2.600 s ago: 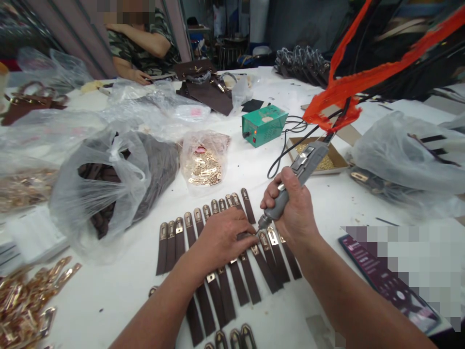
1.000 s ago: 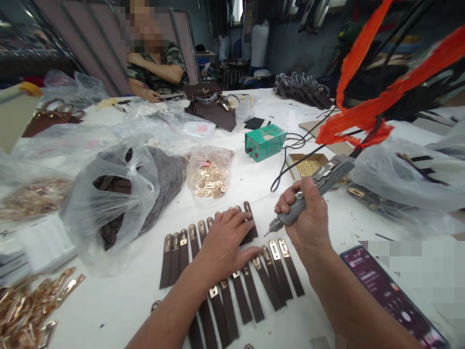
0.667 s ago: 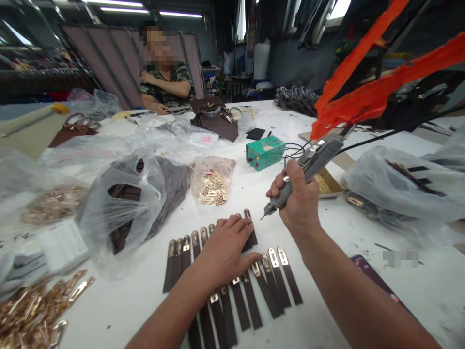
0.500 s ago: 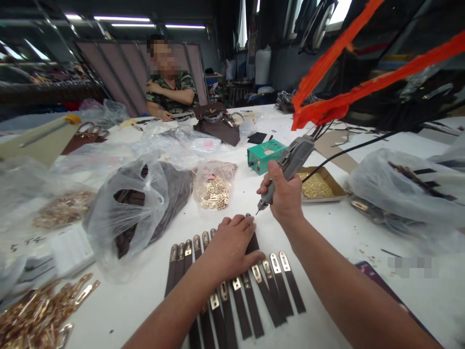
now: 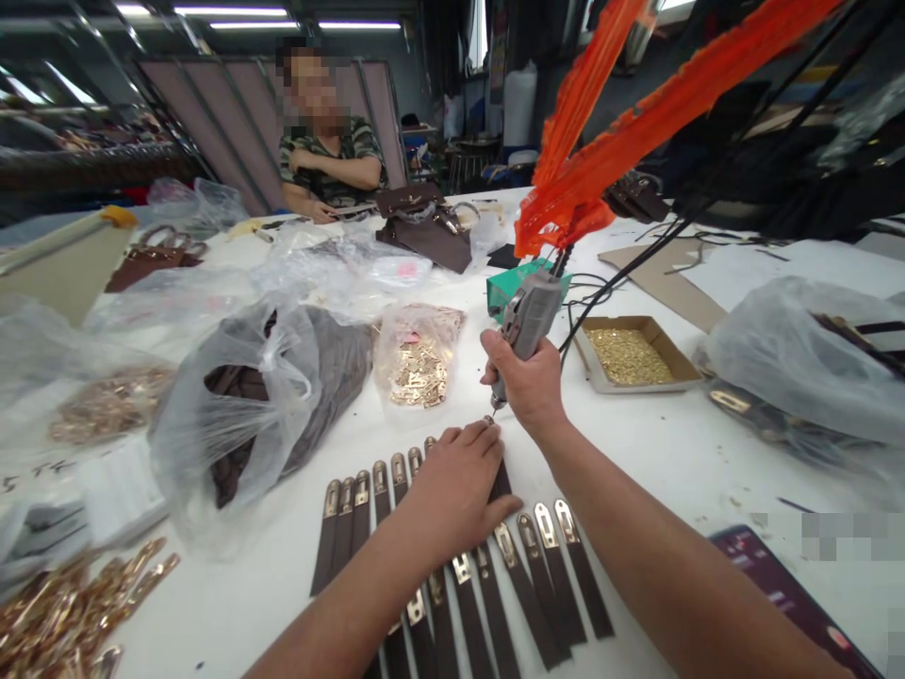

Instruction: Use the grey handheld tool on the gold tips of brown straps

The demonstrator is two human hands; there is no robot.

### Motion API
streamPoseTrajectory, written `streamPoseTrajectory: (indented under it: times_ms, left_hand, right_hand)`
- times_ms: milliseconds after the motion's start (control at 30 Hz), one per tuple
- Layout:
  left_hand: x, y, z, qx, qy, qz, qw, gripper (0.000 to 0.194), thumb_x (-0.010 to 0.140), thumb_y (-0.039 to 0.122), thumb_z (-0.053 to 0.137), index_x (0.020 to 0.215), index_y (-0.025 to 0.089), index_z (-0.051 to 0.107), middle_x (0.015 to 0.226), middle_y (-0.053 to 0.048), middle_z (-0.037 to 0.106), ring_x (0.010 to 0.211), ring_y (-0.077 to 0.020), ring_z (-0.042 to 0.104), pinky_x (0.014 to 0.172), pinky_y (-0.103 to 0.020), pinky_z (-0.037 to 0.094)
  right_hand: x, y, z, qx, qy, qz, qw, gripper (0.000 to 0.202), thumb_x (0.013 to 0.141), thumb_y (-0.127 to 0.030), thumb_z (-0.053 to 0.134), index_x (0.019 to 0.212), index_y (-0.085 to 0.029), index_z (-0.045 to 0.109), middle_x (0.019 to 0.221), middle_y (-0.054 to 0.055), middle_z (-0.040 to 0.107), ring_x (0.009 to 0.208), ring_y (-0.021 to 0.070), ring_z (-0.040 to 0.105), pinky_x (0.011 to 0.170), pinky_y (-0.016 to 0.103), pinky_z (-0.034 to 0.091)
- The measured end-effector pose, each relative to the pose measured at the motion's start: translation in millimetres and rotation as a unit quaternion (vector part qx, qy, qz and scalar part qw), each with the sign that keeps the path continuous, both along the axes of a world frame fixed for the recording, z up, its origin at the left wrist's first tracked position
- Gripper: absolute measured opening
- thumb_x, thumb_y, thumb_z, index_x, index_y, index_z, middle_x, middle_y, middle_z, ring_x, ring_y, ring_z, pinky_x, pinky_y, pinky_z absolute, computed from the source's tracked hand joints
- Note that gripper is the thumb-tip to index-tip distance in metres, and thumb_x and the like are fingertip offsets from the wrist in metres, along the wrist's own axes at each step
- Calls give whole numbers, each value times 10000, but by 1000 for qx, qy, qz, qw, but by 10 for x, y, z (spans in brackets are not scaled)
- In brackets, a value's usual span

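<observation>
My right hand (image 5: 527, 377) is wrapped round a grey electric screwdriver (image 5: 530, 311), which hangs from orange strips (image 5: 566, 207). Its thin bit points down at the metal-tipped end of a dark strap (image 5: 501, 478), right at my left fingertips. Lying palm down on that strap, my left hand (image 5: 459, 481) has its fingers close together and its thumb out to the side. More dark straps with gold metal plates (image 5: 564, 528) lie in rows to both sides and beneath my left forearm.
A cardboard tray (image 5: 679, 377) of small gold pieces lies right of the screwdriver, a green box (image 5: 501, 288) behind it. Plastic bags (image 5: 272, 377) and loose gold plates (image 5: 63, 604) are at left, a phone (image 5: 784, 594) at right. Across the table sits a person (image 5: 332, 170).
My right hand has brought the screwdriver left and more upright, its bit now at the strap's tip by my left fingers. The orange strips have swung left. The view has shifted slightly.
</observation>
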State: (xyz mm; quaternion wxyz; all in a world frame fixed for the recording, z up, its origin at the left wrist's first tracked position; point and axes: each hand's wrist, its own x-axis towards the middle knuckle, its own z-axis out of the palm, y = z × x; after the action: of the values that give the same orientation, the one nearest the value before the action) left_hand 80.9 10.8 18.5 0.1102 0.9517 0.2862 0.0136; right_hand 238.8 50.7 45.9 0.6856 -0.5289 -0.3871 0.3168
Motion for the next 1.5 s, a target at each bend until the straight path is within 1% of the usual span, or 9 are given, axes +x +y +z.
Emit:
streamPoseTrajectory:
  times_ms: [233, 500, 667, 1000, 1100, 1267, 1367, 1500]
  left_hand:
    - [-19, -30, -31, -12, -1, 10, 1000, 752, 999, 575, 642, 1535, 53, 571, 1670, -184, 480, 1564, -379, 422, 1284, -583, 370]
    - [-28, -32, -83, -36, -25, 15, 999, 777, 993, 578, 643, 1554, 50, 552, 1675, -183, 476, 1581, -373, 401, 1334, -564, 325]
    - [-33, -24, -96, -44, -23, 22, 999, 780, 994, 588, 638, 1552, 50, 555, 1680, -183, 468, 1590, -374, 386, 1343, -562, 313]
    - [-32, -42, -115, -49, -32, 25, 998, 794, 989, 589, 643, 1559, 46, 542, 1687, -188, 455, 1600, -372, 376, 1345, -544, 309]
    - [-26, -39, -114, -52, -32, 26, 998, 799, 984, 591, 650, 1558, 45, 546, 1687, -190, 455, 1599, -375, 375, 1348, -543, 303]
    - [-28, -43, -92, -56, -36, 30, 997, 786, 975, 595, 654, 1541, 56, 569, 1675, -183, 476, 1588, -374, 389, 1344, -544, 315]
    - [-26, -52, -86, -56, -39, 34, 997, 798, 972, 604, 648, 1543, 53, 566, 1668, -191, 482, 1583, -381, 396, 1337, -555, 325]
    - [-16, -62, -90, -55, -38, 33, 997, 817, 979, 620, 625, 1553, 43, 555, 1670, -199, 476, 1588, -387, 388, 1338, -555, 319]
  right_hand:
    - [-30, 28, -29, -12, -12, 3, 1000, 587, 742, -683, 874, 857, -141, 681, 612, 28, 665, 474, 158, 628, 438, 247, 496]
    - [-47, 80, -80, -47, -21, 14, 999, 636, 704, -717, 877, 891, -138, 692, 571, 32, 657, 479, 179, 630, 403, 251, 468]
    - [-66, 92, -96, -40, -30, 19, 999, 609, 728, -708, 870, 867, -142, 693, 562, 25, 649, 455, 156, 595, 405, 242, 471]
    - [-82, 99, -127, -52, -48, 20, 997, 619, 712, -711, 868, 871, -134, 710, 576, 34, 656, 447, 149, 578, 418, 247, 481]
    - [-92, 91, -130, -45, -63, 30, 997, 549, 735, -665, 853, 793, -153, 666, 571, 31, 643, 439, 138, 564, 437, 248, 492]
    - [-98, 83, -166, -33, -81, 58, 994, 381, 801, -510, 762, 687, -192, 586, 510, 2, 574, 425, 135, 544, 458, 252, 486]
    - [-93, 95, -183, -24, -88, 83, 992, 364, 802, -468, 734, 641, -206, 539, 497, -10, 544, 419, 125, 525, 462, 249, 473]
    - [-85, 123, -191, -31, -89, 112, 989, 368, 800, -466, 708, 608, -217, 517, 472, -15, 515, 388, 112, 470, 422, 247, 422]
